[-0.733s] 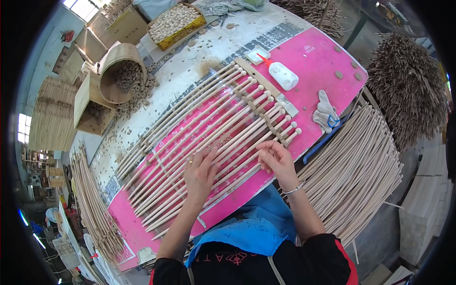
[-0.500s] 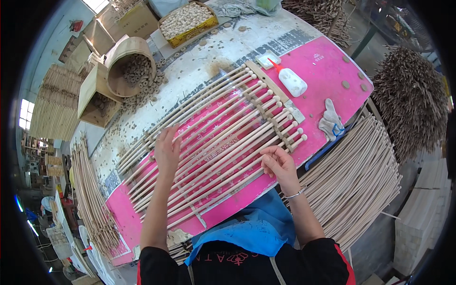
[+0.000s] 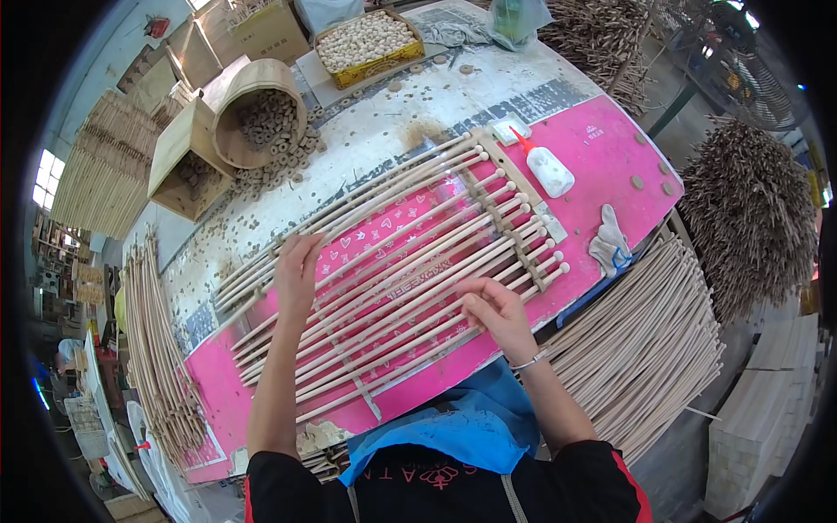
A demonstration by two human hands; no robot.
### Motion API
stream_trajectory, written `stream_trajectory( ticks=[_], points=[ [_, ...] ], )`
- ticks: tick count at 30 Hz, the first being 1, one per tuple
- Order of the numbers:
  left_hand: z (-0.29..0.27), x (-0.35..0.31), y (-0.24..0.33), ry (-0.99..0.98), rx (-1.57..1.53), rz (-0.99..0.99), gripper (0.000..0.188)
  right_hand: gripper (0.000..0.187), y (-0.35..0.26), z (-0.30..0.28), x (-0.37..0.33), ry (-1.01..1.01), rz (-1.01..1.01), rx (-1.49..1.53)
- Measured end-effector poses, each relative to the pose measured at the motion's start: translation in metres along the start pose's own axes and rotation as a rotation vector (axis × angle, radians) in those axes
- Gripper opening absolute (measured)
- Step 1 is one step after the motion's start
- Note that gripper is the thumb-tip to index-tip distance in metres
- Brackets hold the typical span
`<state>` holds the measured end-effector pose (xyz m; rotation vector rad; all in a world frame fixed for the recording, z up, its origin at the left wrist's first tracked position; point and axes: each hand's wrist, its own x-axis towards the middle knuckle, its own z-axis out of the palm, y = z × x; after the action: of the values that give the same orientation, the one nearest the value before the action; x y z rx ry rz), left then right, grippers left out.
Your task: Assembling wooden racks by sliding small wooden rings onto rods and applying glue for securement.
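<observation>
Slender pale wooden sticks with round balls (image 3: 524,209) on their right ends lie side by side across a slotted wooden rack (image 3: 508,228). My left hand (image 3: 298,270) reaches over their left part, its fingers closed on a wooden stick (image 3: 370,202) by the far group. My right hand (image 3: 497,312) hovers low over the near sticks, short of the ball ends. Its fingers are curled with the thumb against them; whatever lies between them is hidden. Pink patterned sheeting (image 3: 384,228) shows through a gap between the far sticks and the nearer ones.
Beyond the rack stand a white glue bottle (image 3: 549,172) with a red tip and a work glove (image 3: 609,240). A round wooden tub (image 3: 228,131) spills small wooden rings at the far left, near a yellow crate (image 3: 370,68) of balls. Stick bundles (image 3: 641,344) flank the table.
My left hand has shifted toward the far sticks, and the gap over the pink sheeting has widened. My right hand has slid left along the near sticks. The view has turned slightly.
</observation>
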<state>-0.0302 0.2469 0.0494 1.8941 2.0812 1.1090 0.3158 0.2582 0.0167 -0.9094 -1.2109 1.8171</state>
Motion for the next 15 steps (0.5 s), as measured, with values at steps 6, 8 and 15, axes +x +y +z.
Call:
stream_trajectory(
  ticks=[6,8,15],
  points=[
    [-0.049,-0.065,0.062,-0.120,0.040,0.070,0.027,0.052,-0.011,0.057,0.042,-0.140,0.023,0.284],
    [-0.062,-0.082,0.080,-0.177,0.083,0.079,0.026,0.040,-0.011,0.072,0.044,-0.138,0.092,0.371],
    [-0.132,-0.139,0.065,-0.174,0.315,-0.031,0.052,0.026,-0.015,0.038,0.047,0.033,-0.026,0.350]
  ],
)
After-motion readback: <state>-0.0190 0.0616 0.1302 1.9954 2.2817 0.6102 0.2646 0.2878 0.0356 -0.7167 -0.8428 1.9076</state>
